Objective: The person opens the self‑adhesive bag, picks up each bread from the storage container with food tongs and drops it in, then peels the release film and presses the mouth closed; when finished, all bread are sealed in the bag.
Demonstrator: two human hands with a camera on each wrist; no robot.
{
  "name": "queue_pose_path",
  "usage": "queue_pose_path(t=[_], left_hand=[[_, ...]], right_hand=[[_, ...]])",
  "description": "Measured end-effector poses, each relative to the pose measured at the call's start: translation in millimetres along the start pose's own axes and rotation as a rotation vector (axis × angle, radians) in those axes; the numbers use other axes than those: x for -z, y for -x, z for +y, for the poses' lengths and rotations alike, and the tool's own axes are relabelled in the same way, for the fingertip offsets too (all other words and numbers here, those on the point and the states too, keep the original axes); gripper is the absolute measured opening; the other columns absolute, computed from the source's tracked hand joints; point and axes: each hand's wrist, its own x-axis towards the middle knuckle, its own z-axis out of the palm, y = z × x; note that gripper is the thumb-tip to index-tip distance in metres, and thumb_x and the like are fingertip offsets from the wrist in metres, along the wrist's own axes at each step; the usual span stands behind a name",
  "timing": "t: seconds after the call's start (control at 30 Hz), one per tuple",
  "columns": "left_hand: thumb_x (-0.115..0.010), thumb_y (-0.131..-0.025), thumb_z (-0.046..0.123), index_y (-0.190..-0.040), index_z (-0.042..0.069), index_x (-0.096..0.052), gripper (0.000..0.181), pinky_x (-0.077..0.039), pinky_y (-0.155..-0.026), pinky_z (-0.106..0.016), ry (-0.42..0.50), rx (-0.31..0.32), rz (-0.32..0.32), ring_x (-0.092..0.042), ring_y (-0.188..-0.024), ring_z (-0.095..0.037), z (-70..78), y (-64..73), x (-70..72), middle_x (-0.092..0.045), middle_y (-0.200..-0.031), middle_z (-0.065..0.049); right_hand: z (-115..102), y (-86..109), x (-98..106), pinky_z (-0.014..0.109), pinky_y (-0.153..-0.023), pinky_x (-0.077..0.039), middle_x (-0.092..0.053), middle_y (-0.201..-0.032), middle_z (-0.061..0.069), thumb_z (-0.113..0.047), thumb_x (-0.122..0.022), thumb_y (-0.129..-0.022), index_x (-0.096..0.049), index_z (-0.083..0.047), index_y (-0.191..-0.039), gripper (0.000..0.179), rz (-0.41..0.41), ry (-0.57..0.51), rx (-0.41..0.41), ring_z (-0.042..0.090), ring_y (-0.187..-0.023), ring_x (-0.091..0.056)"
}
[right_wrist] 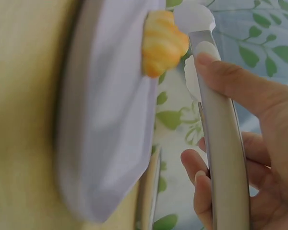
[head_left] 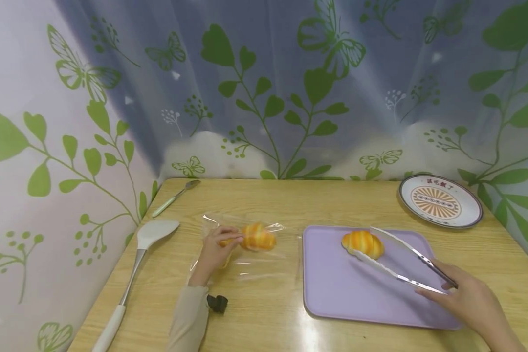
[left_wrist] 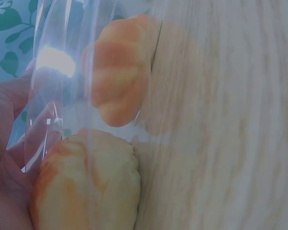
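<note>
My left hand [head_left: 217, 249] pinches the near-left part of a clear plastic bag [head_left: 264, 274] lying on the table. Inside the bag are two small golden bread rolls; one roll [head_left: 259, 237] shows right of the fingers, and the other roll [left_wrist: 86, 187] is partly covered by the hand in the head view. With my right hand [head_left: 471, 296] I hold metal tongs [head_left: 411, 281] that have white scalloped ends. The spread ends straddle a third bread roll [head_left: 364, 243], which sits on a purple tray [head_left: 343, 293] near its far edge.
A round patterned plate [head_left: 471, 215] lies at the back right. On the left are a white spatula [head_left: 156, 232] and a small green-handled utensil [head_left: 169, 203]. A black object [head_left: 218, 304] is beside my left sleeve. Patterned curtain [head_left: 264, 98] borders the table.
</note>
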Motion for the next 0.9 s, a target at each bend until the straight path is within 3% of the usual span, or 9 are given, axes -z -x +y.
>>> queue_pose_path(t=[0.1, 0.3, 0.4, 0.63, 0.9], left_hand=[[-0.075, -0.081, 0.006, -0.096, 0.004, -0.076, 0.015, -0.041, -0.092, -0.043, -0.001, -0.007, 0.007, -0.056, -0.106, -0.036, 0.5, -0.8, 0.2, -0.068, -0.109, -0.017], [-0.075, -0.081, 0.004, -0.096, 0.004, -0.076, 0.015, -0.041, -0.091, -0.042, 0.018, 0.002, 0.002, -0.054, -0.106, -0.036, 2.2, -1.3, 0.0, -0.067, -0.109, -0.017], [-0.075, -0.081, 0.005, -0.096, 0.004, -0.076, 0.016, -0.043, -0.092, -0.043, 0.025, 0.026, -0.004, -0.054, -0.107, -0.035, 2.5, -0.5, 0.1, -0.067, -0.11, -0.016], [-0.076, -0.08, 0.004, -0.095, 0.004, -0.076, 0.015, -0.043, -0.09, -0.039, 0.019, 0.023, 0.027, -0.055, -0.105, -0.034, 1.0, 0.9, 0.4, -0.068, -0.107, -0.016], [-0.075, -0.08, 0.002, -0.095, 0.003, -0.076, 0.015, -0.04, -0.089, -0.036, 0.017, 0.002, 0.026, -0.057, -0.104, -0.037, 2.4, 0.3, -0.3, -0.069, -0.106, -0.016]], right_hand=[[8.5, 2.1, 0.4, 0.032, -0.056, -0.043, -0.068, -0.096, 0.022, -0.049, -0.084, -0.069, -0.057, 0.008, -0.127, 0.086, -0.029, 0.01, -0.025, 0.022, -0.075, -0.061], [15.4, 4.3, -2.9, 0.033, -0.057, -0.04, -0.066, -0.086, 0.014, -0.048, -0.083, -0.071, -0.057, 0.007, -0.127, 0.083, -0.051, 0.022, -0.034, 0.021, -0.071, -0.055], [12.0, 5.7, -6.2, 0.033, -0.056, -0.04, -0.066, -0.083, 0.01, -0.046, -0.085, -0.069, -0.061, 0.005, -0.124, 0.079, -0.011, 0.016, -0.023, 0.016, -0.068, -0.051], [-17.9, 1.4, -16.5, 0.023, -0.053, -0.038, -0.067, -0.074, 0.002, -0.036, -0.09, -0.063, -0.068, -0.001, -0.118, 0.069, 0.082, -0.079, 0.06, 0.0, -0.063, -0.049], [-63.3, -7.4, -28.9, 0.022, -0.054, -0.041, -0.072, -0.085, 0.003, -0.037, -0.09, -0.063, -0.071, -0.008, -0.115, 0.063, 0.074, -0.129, 0.211, 0.0, -0.064, -0.053]])
